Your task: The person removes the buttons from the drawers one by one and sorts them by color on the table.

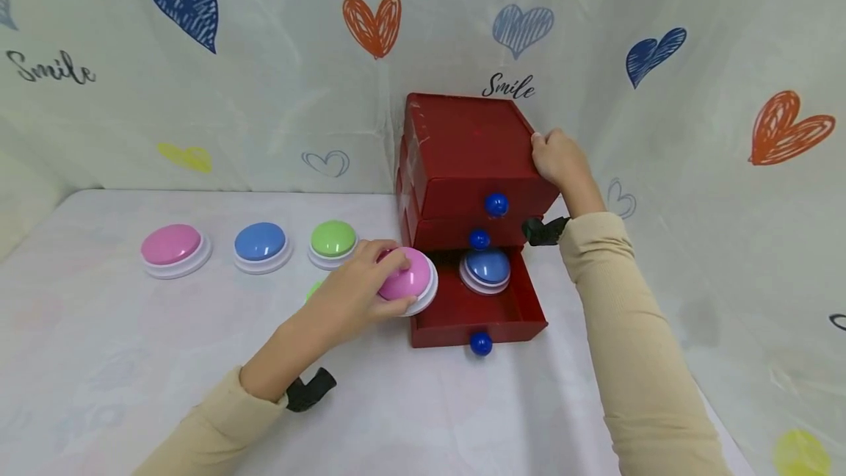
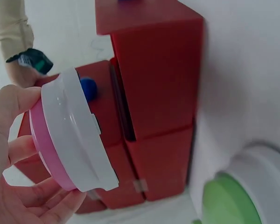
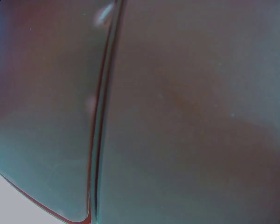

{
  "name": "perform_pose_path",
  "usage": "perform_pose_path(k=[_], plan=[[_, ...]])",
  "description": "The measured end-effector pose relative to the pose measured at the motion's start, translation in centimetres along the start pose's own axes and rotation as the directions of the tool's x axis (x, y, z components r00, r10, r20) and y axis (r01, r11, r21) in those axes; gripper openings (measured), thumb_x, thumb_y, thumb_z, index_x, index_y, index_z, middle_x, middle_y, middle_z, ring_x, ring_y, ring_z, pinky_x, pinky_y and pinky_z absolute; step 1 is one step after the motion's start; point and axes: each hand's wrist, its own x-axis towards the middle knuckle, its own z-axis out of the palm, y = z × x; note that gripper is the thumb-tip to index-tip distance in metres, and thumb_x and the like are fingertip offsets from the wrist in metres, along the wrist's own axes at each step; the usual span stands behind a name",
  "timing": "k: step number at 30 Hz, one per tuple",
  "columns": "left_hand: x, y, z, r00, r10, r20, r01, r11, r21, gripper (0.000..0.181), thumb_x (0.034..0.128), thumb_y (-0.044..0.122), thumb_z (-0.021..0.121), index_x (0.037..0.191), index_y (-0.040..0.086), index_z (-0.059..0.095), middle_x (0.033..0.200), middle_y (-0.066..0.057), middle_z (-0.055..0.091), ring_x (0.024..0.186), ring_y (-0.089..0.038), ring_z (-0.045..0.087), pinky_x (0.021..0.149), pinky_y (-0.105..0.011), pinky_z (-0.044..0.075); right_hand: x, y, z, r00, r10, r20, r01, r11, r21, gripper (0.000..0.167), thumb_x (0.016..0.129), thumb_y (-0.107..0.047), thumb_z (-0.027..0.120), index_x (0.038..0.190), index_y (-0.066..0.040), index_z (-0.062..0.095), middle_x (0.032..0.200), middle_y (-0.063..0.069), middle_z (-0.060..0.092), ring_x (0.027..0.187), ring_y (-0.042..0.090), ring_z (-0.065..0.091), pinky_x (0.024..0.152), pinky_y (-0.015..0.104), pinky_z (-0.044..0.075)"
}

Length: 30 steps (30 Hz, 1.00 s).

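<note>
My left hand grips a pink dome push button with a white base, thumb and fingers round its rim. It is held tilted by the left side of the pulled-out bottom drawer. The left wrist view shows the base of the pink button turned away from the palm. Inside the drawer sits a blue dome push button. My right hand holds the upper right edge of the red chest of drawers; part of its fingers is hidden. Only red panels fill the right wrist view.
Left of the chest, a pink button, a blue button and a green button stand in a row on the white table. Another green one is mostly hidden behind the left hand. Blue knobs stick out from the drawer fronts.
</note>
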Motion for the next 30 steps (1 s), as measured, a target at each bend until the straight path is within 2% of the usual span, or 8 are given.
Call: perform_pose_path(k=[10, 18, 25, 30], plan=[[-2.9, -2.8, -2.3, 0.995, -0.071, -0.063, 0.073, 0.997, 0.023, 0.036, 0.0777, 0.021, 0.074, 0.107, 0.01, 0.057, 0.121, -0.017, 0.053, 0.111, -0.032, 0.048, 0.078, -0.043, 0.055, 0.1, 0.1, 0.1, 1.0, -0.008, -0.006, 0.008, 1.0, -0.015, 0.054, 0.1, -0.035, 0.017, 0.121, 0.007, 0.042, 0.11, 0.023, 0.05, 0.098, 0.036, 0.05, 0.086, 0.048, 0.041], [-5.2, -4.8, -4.1, 0.988, -0.137, -0.07, 0.14, 0.99, 0.033, 0.039, 0.0783, 0.02, 0.073, 0.11, 0.007, 0.055, 0.123, -0.022, 0.05, 0.113, -0.037, 0.043, 0.079, -0.049, 0.053, 0.2, 0.2, 0.1, 1.0, 0.002, 0.0, -0.002, 1.0, -0.016, 0.054, 0.1, -0.037, 0.017, 0.122, 0.006, 0.042, 0.112, 0.023, 0.05, 0.099, 0.036, 0.049, 0.085, 0.048, 0.041], [-6.9, -6.2, -4.8, 0.981, -0.122, -0.148, 0.132, 0.989, 0.061, 0.04, 0.0747, 0.018, 0.076, 0.107, 0.005, 0.056, 0.12, -0.023, 0.051, 0.11, -0.039, 0.045, 0.079, -0.052, 0.052, 0.1, 0.2, 0.1, 1.0, 0.005, 0.0, -0.005, 1.0, -0.013, 0.054, 0.1, -0.036, 0.018, 0.122, 0.007, 0.042, 0.111, 0.023, 0.05, 0.099, 0.036, 0.05, 0.085, 0.049, 0.042], [-7.9, -7.0, -5.1, 0.975, -0.14, -0.174, 0.157, 0.984, 0.089, 0.044, 0.072, 0.018, 0.078, 0.108, 0.005, 0.056, 0.117, -0.023, 0.052, 0.105, -0.038, 0.046, 0.074, -0.051, 0.053, 0.1, 0.1, 0.1, 1.0, 0.001, -0.003, -0.001, 1.0, -0.015, 0.054, 0.1, -0.036, 0.018, 0.121, 0.006, 0.043, 0.11, 0.023, 0.051, 0.098, 0.036, 0.05, 0.085, 0.048, 0.042]])
